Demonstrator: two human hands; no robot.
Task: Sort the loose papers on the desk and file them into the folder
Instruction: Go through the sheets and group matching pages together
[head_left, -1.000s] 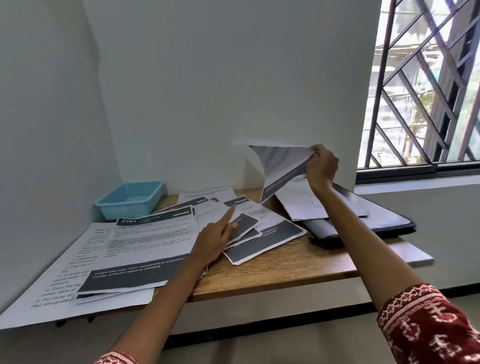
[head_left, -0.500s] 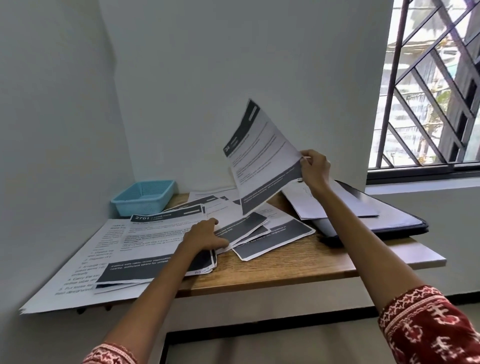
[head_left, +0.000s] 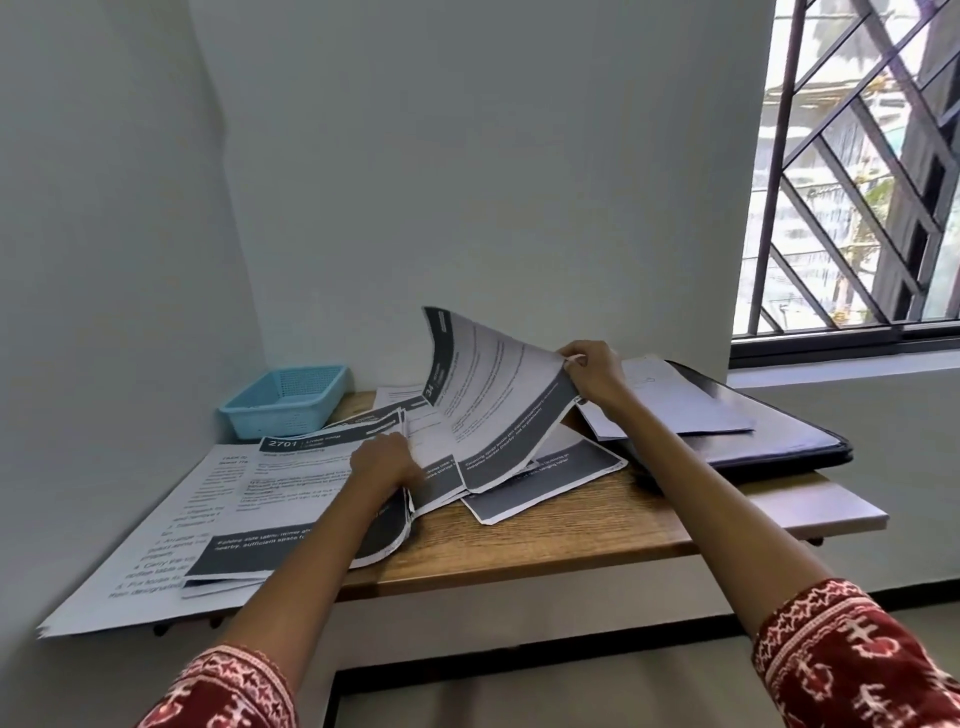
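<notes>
- At the far left of the wooden desk (head_left: 545, 540), a large white printed sheet (head_left: 171, 525) hangs past the edge, under everything else.
- A blue basket (head_left: 284, 397) sits in the desk's back left corner, apart from the papers.
- On the desk's left half I have the sorted stack (head_left: 306, 499), topped by the sheet marked 2701. My left hand (head_left: 382, 462) rests on its right edge with fingers curled over the edge, I judge to pin the pile so it stays squared.
- Over the desk's middle, my right hand (head_left: 592, 371) pinches the corner of a curved lifted sheet (head_left: 498, 400), its lower edge touching the loose papers (head_left: 540, 480) on the desk. I hold it by the corner, probably to lay it onto the stack.
- On the desk's right end lies the open black folder (head_left: 779, 441), overhanging slightly, with a white page (head_left: 670, 405) on it. Filing has not begun for the stack.
</notes>
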